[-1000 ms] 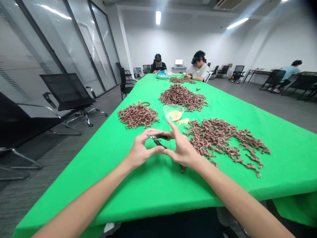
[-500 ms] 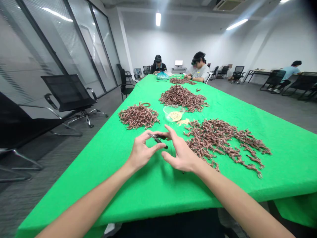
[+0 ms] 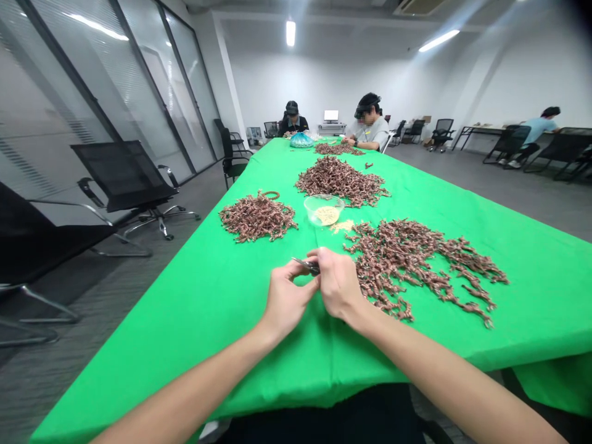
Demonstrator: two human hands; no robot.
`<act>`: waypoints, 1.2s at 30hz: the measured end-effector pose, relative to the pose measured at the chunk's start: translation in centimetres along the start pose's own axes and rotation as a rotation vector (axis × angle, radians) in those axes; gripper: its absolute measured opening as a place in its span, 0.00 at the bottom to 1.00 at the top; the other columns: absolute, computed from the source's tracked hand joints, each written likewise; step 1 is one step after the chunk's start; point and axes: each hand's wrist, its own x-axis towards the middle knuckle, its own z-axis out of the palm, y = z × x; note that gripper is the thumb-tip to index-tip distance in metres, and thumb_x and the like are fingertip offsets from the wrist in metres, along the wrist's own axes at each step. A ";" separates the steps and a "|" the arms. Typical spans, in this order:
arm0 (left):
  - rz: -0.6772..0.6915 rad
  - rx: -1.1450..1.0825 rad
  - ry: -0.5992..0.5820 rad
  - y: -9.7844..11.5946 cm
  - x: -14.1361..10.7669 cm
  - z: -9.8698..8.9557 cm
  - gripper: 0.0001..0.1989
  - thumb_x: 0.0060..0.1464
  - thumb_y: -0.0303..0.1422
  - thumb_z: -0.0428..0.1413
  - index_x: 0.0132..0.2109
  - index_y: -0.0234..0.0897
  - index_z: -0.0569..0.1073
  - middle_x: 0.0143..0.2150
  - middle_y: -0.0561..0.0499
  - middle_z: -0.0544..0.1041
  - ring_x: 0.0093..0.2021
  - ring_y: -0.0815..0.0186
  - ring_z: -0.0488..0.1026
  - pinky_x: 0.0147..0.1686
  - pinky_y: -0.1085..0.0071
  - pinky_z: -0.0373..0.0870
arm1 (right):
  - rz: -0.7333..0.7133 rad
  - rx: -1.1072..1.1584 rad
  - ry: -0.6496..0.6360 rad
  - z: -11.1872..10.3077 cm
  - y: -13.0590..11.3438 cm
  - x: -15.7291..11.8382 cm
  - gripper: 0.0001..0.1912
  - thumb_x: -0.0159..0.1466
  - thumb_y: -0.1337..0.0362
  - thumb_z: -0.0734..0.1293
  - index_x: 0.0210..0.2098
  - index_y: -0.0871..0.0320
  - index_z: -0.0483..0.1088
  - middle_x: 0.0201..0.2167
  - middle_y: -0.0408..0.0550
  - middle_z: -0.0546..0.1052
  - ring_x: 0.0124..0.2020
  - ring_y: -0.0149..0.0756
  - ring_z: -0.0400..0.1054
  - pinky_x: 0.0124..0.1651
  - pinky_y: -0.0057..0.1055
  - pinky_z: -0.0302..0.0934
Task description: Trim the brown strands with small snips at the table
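Observation:
Above the green cloth, my left hand [image 3: 285, 302] and my right hand [image 3: 341, 285] meet at a small pair of black-handled pliers [image 3: 309, 266]. The metal tip points left, above my left fingers, which pinch the tool. My right fingers are curled closed round its handle end, hiding much of it; whether a smaller piece is held too I cannot tell. Just right of my right hand lies a spread pile of small knobbly brown pieces [image 3: 407, 259]. Beyond my hands stands a clear bowl [image 3: 311, 216] holding pale granules [image 3: 327, 214].
More brown pieces form a left pile [image 3: 259, 217] and a larger far pile [image 3: 340, 180]. Pale granules [image 3: 343, 226] lie spilled beside the bowl. A brown ring [image 3: 272, 195] touches the left pile. Two people sit at the table's far end near a blue bag [image 3: 301, 140].
My right hand has gone from spread fingers to closed round the handle end of the pliers. Both hands have come together, the left shifting slightly right.

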 end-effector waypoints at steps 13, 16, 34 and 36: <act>0.096 0.297 -0.059 1.0 -0.5 -1.3 0.30 0.56 0.44 0.66 0.64 0.41 0.74 0.55 0.45 0.77 0.54 0.58 0.74 0.55 0.60 0.70 | 0.319 0.573 -0.128 -5.1 1.6 3.4 0.52 0.61 0.24 0.44 0.35 0.62 0.79 0.15 0.44 0.68 0.16 0.30 0.60 0.21 0.29 0.53; 0.075 0.431 -0.161 0.3 -0.4 -2.3 0.25 0.60 0.45 0.62 0.61 0.41 0.75 0.55 0.44 0.77 0.54 0.57 0.73 0.57 0.57 0.70 | 0.344 0.547 -0.109 -7.1 3.5 5.2 0.52 0.60 0.22 0.42 0.25 0.59 0.76 0.13 0.46 0.67 0.14 0.29 0.60 0.20 0.29 0.51; 0.092 0.636 -0.410 0.9 2.0 -1.1 0.15 0.63 0.38 0.59 0.54 0.40 0.78 0.51 0.45 0.79 0.54 0.57 0.73 0.57 0.54 0.66 | 0.252 0.336 0.086 -7.8 9.3 4.8 0.48 0.67 0.29 0.42 0.22 0.58 0.74 0.13 0.48 0.71 0.16 0.32 0.64 0.25 0.32 0.57; 0.132 0.617 -0.461 1.0 2.5 0.1 0.14 0.62 0.38 0.60 0.53 0.41 0.79 0.50 0.46 0.79 0.52 0.58 0.73 0.57 0.55 0.66 | 0.238 0.306 0.100 -7.6 9.1 4.6 0.47 0.67 0.29 0.43 0.20 0.57 0.73 0.14 0.48 0.71 0.17 0.32 0.64 0.26 0.32 0.57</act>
